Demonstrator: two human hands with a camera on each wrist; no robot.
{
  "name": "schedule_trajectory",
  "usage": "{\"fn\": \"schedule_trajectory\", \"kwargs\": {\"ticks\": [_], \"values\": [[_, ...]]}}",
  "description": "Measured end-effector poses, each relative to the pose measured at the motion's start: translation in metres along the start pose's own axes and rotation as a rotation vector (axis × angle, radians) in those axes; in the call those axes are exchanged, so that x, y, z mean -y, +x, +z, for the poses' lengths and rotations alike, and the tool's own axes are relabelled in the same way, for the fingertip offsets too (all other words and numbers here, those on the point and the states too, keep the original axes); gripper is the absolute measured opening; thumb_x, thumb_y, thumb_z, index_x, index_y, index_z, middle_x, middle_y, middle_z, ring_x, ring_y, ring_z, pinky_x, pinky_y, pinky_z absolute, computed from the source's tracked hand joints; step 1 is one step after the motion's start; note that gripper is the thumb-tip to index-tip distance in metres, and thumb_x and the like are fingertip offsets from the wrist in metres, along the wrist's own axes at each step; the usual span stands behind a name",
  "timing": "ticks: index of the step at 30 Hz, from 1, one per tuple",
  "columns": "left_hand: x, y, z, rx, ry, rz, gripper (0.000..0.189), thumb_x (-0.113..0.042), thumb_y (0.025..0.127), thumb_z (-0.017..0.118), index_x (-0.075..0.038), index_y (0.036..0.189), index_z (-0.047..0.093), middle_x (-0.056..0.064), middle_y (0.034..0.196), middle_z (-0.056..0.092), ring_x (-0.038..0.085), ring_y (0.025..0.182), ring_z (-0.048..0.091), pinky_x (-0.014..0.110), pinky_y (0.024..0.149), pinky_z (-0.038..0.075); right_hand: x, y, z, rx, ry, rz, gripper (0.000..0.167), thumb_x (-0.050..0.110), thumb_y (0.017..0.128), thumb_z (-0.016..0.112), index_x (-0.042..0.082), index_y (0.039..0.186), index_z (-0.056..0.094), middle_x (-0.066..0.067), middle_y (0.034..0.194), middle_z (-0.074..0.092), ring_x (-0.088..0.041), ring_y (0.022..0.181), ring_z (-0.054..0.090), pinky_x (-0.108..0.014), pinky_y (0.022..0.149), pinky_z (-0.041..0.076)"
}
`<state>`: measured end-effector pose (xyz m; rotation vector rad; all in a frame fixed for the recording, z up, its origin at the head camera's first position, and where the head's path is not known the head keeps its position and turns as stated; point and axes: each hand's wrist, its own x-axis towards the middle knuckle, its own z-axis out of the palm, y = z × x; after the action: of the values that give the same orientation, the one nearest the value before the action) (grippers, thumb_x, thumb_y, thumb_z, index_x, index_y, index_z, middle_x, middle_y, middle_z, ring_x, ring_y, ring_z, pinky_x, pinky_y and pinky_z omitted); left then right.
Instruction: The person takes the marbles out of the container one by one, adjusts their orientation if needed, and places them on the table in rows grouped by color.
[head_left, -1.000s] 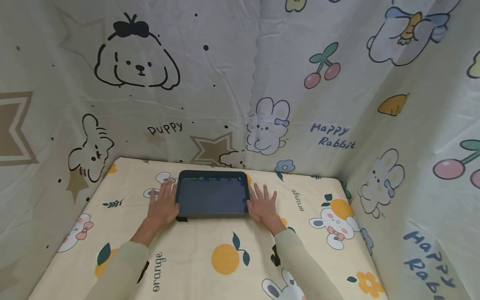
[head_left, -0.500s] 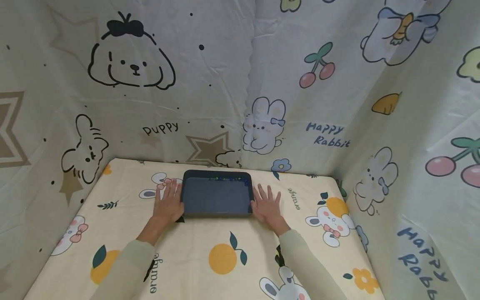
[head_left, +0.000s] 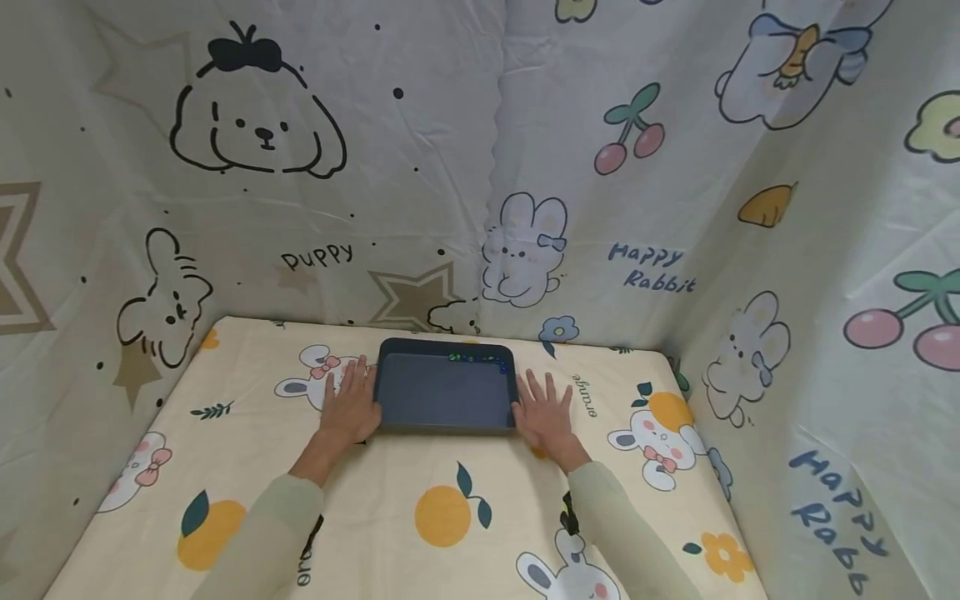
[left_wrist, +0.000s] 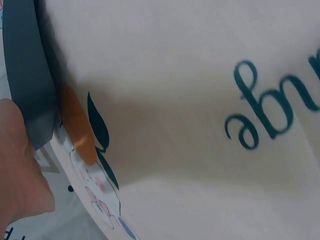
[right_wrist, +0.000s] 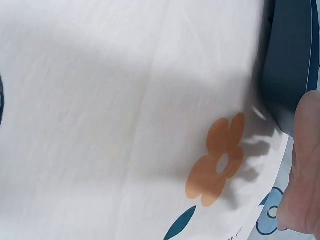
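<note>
A shallow dark blue-grey rectangular tray (head_left: 446, 396) sits between both hands over the patterned cloth. Several tiny green and blue bead-like pieces (head_left: 477, 359) lie along its far inner edge, toward the right corner. My left hand (head_left: 350, 406) presses the tray's left side, its fingers spread straight and pointing away, the thumb by the near corner. On the opposite side, my right hand (head_left: 546, 414) presses the right wall with straight, spread fingers. Each wrist view catches the tray's outer wall (left_wrist: 30, 75) with part of one hand (right_wrist: 307, 165) at its corner.
A cream cloth (head_left: 390, 517) printed with oranges, rabbits and flowers covers the table. Behind and beside it hang pale printed curtains (head_left: 420, 192), close past the tray's far edge. Shadows of the tray and fingers fall on the cloth.
Both hands have shifted the tray to the right across the cloth. The bead-like pieces inside have gathered closer to the far right corner. The head view has turned slightly.
</note>
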<state>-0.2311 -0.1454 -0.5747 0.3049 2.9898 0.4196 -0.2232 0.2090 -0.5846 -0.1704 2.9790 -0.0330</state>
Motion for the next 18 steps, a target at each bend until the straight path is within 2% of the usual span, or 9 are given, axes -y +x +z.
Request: {"fn": "schedule_trajectory", "kwargs": {"ticks": [6, 12, 18], "values": [[-0.008, 0.004, 0.006, 0.015, 0.028, -0.001, 0.067, -0.021, 0.098, 0.040, 0.003, 0.157, 0.018, 0.021, 0.165, 0.004, 0.037, 0.151, 0.001, 0.061, 0.115, -0.003, -0.010, -0.002, 0.001, 0.001, -0.002, 0.006, 0.060, 0.040, 0.107, 0.029, 0.016, 0.161, 0.021, -0.007, 0.166, 0.014, -0.040, 0.150, 0.006, -0.071, 0.111, 0.002], [-0.018, 0.006, 0.008, 0.009, 0.061, 0.014, 0.066, -0.020, 0.098, 0.041, 0.004, 0.156, 0.020, 0.022, 0.164, 0.008, 0.037, 0.150, 0.006, 0.061, 0.116, 0.001, -0.019, -0.003, 0.004, 0.006, -0.011, 0.015, 0.060, 0.041, 0.107, 0.027, 0.017, 0.161, 0.019, -0.006, 0.166, 0.013, -0.040, 0.150, 0.005, -0.071, 0.111, 0.003], [-0.025, 0.010, 0.012, 0.009, 0.044, 0.014, 0.066, -0.021, 0.098, 0.041, 0.004, 0.156, 0.021, 0.021, 0.164, 0.008, 0.037, 0.150, 0.006, 0.062, 0.116, 0.003, -0.026, -0.006, 0.002, 0.011, -0.024, 0.025, 0.060, 0.041, 0.107, 0.027, 0.016, 0.161, 0.018, -0.007, 0.166, 0.014, -0.042, 0.150, 0.006, -0.071, 0.111, 0.003]]}}
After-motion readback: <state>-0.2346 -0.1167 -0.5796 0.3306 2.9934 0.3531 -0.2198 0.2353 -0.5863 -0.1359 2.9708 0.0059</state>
